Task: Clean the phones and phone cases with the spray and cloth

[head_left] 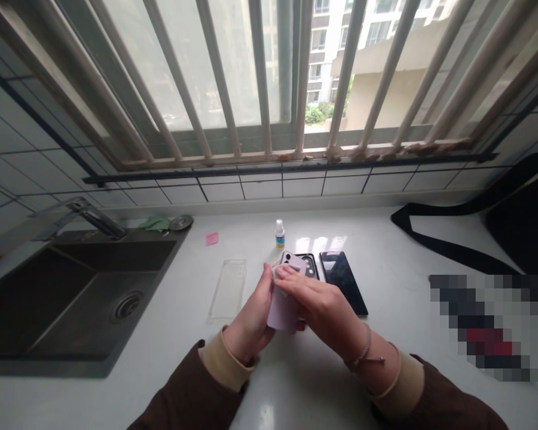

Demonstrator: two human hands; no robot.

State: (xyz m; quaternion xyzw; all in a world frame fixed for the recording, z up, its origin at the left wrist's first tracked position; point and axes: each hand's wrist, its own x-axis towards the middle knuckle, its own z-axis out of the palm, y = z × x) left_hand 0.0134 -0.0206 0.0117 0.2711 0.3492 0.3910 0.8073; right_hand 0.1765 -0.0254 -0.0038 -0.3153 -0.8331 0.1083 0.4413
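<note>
My left hand (254,310) is wrapped round a lilac phone (281,313), its back turned up and its camera lenses at the far end. My right hand (320,301) lies over the phone's back, fingers together and pressing a small white cloth (280,272) to it; most of the cloth is hidden. Just behind the phone, a black phone case (311,263) is partly covered by it. A clear phone case (228,289) lies left of my hands. To their right rests a black phone (343,280), and a small white spray bottle (280,234) stands upright beyond them.
On the left is a dark sink (156,280) with a chrome faucet (96,218), a green cloth (156,224) and a metal strainer (180,223) at its back. A pink note (211,239) lies on the white counter (197,358). A black strap (448,242) and a blurred-out item are at right.
</note>
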